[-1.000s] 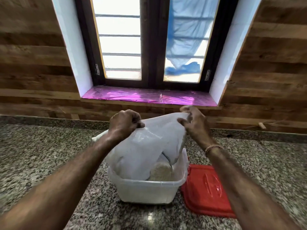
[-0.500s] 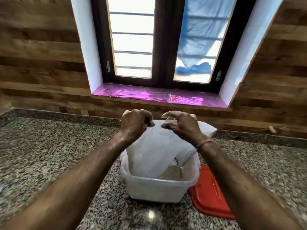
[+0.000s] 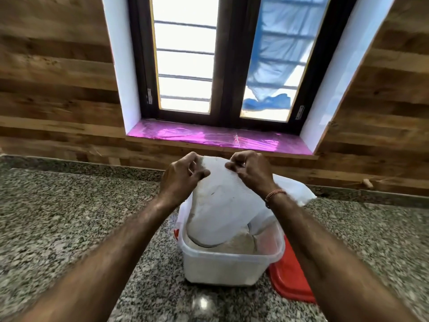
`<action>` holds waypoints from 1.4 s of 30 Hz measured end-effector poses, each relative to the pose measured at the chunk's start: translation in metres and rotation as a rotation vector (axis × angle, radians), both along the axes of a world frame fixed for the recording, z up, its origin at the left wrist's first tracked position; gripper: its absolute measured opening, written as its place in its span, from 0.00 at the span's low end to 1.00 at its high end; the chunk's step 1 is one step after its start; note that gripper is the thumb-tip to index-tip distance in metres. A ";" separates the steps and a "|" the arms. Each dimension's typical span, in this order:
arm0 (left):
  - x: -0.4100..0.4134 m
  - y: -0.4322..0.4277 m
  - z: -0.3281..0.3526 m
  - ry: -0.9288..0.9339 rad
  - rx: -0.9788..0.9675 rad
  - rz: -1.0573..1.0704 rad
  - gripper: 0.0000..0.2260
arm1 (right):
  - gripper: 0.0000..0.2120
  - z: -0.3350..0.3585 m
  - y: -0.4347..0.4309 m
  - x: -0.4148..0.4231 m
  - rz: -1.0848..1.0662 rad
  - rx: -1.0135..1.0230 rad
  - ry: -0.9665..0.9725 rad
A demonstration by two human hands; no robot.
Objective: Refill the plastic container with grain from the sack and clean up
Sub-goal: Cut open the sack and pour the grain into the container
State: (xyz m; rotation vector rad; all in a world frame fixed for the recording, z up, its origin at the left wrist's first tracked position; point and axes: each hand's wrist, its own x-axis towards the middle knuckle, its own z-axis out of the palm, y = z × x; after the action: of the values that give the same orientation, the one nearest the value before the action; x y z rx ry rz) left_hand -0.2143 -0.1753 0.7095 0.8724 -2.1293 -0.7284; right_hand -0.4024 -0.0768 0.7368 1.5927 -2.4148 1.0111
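Pinching the sack point(image 3: 228, 205) top, left hand point(image 3: 183, 180) and right hand point(image 3: 251, 174), its mouth seemingly in the plastic container point(image 3: 220, 270), red lid point(image 3: 290, 283) at four o'clock.

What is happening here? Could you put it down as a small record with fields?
Setting: granite countertop below a window
Left hand: grips the raised end of the white sack
Right hand: pinches the same end
Sack: upended, mouth down inside the clear plastic container
Grain: heaped in the container under the sack
Red lid: off, lying on the countertop, partly under the container
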 end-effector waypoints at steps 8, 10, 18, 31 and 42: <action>0.025 0.008 -0.072 -0.053 0.165 0.029 0.09 | 0.09 0.005 0.007 -0.006 -0.100 -0.026 -0.110; 0.022 0.010 -0.066 0.038 0.186 -0.003 0.10 | 0.09 0.005 0.007 -0.002 -0.073 -0.022 -0.113; -0.013 0.019 -0.002 0.358 0.198 -0.030 0.05 | 0.06 0.004 0.003 0.021 0.072 -0.030 -0.150; 0.009 0.029 -0.040 0.274 0.244 -0.168 0.24 | 0.06 0.016 0.007 0.026 -0.020 -0.094 -0.157; 0.032 0.015 -0.061 -0.213 0.270 -0.179 0.20 | 0.08 0.025 0.011 0.023 -0.128 -0.067 -0.005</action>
State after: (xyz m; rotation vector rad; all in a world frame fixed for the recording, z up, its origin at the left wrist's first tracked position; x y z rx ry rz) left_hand -0.1823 -0.1606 0.6484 0.9434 -2.3550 -1.0761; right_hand -0.3791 -0.0656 0.7618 1.3971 -2.4227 1.0616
